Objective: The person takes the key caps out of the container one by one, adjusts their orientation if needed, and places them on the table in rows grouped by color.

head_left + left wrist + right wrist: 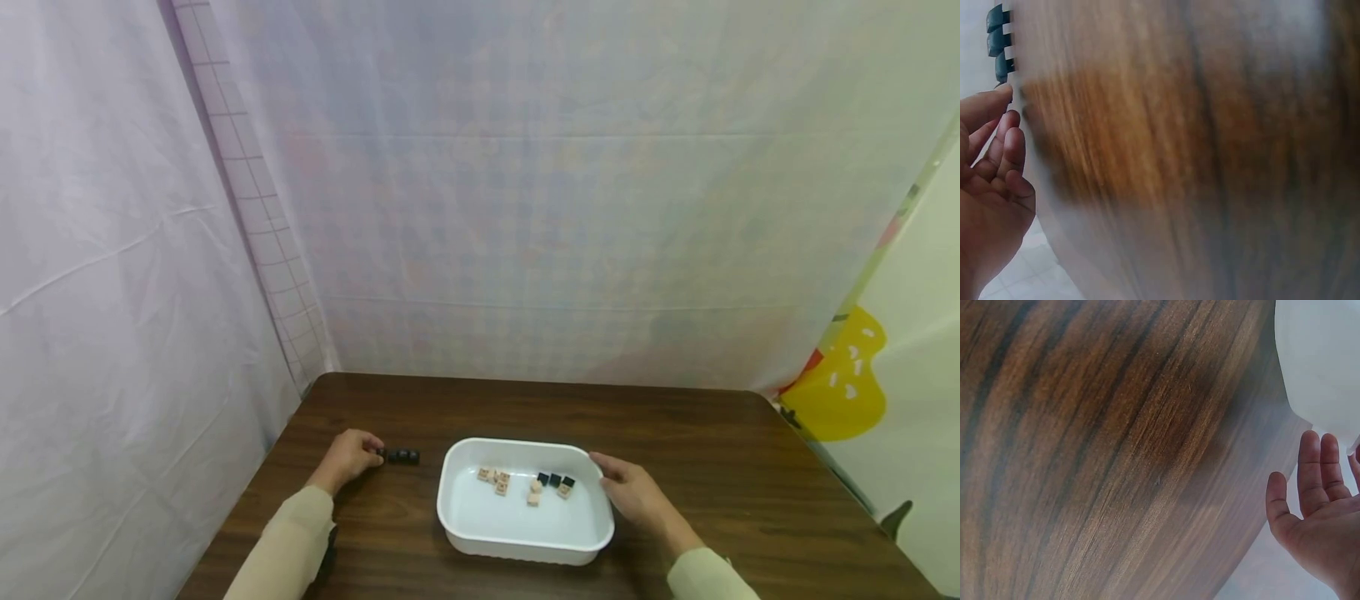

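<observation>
On the table's left side, my left hand (351,457) pinches a small black block (382,452) between thumb and fingertips. Right beside it lies a short row of black blocks (403,456). Seen from the left wrist, these blocks (999,42) have short stubs on one side, and the pinched one is mostly hidden by my left hand (994,156). My right hand (633,493) holds the rim of a white tub (525,546) at its far right corner, thumb on the edge. In the right wrist view, several fingers of that hand (1325,512) extend under the tub's side (1322,356).
Inside the tub, beige blocks (501,489) lie in a loose cluster at left. More beige blocks (533,500) and a few black blocks (555,480) sit at right. The dark wooden table (720,467) ends against a pale hanging curtain (525,250).
</observation>
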`<state>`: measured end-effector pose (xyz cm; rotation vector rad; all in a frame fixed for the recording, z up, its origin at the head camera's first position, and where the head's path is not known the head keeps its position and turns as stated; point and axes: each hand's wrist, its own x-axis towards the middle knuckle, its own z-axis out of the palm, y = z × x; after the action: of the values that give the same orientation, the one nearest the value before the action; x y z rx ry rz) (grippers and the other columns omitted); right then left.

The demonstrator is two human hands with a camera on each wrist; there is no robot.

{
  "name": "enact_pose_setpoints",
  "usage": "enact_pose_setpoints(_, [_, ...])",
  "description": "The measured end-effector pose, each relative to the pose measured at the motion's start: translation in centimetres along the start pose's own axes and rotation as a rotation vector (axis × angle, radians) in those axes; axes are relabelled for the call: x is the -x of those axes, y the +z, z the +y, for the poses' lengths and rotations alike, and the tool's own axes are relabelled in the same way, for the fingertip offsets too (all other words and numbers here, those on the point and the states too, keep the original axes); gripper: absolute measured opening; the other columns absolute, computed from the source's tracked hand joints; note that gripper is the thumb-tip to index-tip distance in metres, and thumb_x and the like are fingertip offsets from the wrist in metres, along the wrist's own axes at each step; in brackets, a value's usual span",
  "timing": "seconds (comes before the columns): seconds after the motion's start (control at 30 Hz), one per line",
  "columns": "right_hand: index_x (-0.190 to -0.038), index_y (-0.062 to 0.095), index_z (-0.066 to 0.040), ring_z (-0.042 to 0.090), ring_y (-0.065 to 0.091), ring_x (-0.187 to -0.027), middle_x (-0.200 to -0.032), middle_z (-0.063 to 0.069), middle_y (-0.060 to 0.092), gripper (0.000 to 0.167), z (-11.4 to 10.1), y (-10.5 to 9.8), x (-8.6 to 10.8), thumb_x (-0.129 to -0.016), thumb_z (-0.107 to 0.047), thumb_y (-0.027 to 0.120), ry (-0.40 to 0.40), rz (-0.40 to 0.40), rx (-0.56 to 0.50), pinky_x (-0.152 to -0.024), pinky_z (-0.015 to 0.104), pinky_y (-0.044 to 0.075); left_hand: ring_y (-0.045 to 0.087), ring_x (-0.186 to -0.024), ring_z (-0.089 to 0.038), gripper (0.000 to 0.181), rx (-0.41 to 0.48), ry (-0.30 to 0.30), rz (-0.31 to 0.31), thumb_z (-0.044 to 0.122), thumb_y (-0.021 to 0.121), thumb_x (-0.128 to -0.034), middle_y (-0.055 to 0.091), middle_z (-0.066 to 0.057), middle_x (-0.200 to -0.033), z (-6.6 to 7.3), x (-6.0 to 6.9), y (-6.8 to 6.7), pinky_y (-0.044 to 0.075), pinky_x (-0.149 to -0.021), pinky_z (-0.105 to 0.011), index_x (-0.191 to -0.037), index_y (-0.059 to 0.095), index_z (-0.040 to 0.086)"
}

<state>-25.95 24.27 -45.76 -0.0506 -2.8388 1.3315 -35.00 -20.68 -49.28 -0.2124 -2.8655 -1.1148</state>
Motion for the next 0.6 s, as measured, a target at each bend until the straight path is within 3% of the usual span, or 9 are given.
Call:
enact_pose_setpoints(0.33, [-0.136, 0.055, 0.005, 0.038, 0.059, -0.111, -0.123, 0.030, 0.061, 0.043, 0.04, 0.03, -0.03, -0.093, 0.000, 0.052, 0.002, 0.002, 0.004, -0.095, 0.055, 0.046, 0.058, -0.076, -0.018, 0.017, -0.018, 0.013, 0.000, -0.001, 0.078, -0.0766, 0.064, -0.002, -0.079, -0.15, -0.06, 0.33, 0.050, -0.073, -0.038, -0.093, 0.074, 0.000])
enact_pose_setpoints(0.6, [-0.137, 0.054, 0.004, 0.037, 0.060, -0.109, -0.123, 0.029, 0.061, 0.044, -0.03, 0.02, -0.16, -0.094, -0.002, 0.053, 0.024, -0.006, 0.004, -0.095, 0.055, 0.046, 0.055, -0.075, -0.017, 0.026, 0.006, 0.011, 0.002, -0.002, 0.077, -0.0765, 0.061, -0.002, -0.079, -0.27, -0.08, 0.43, 0.047, -0.071, -0.036, -0.102, 0.072, -0.001])
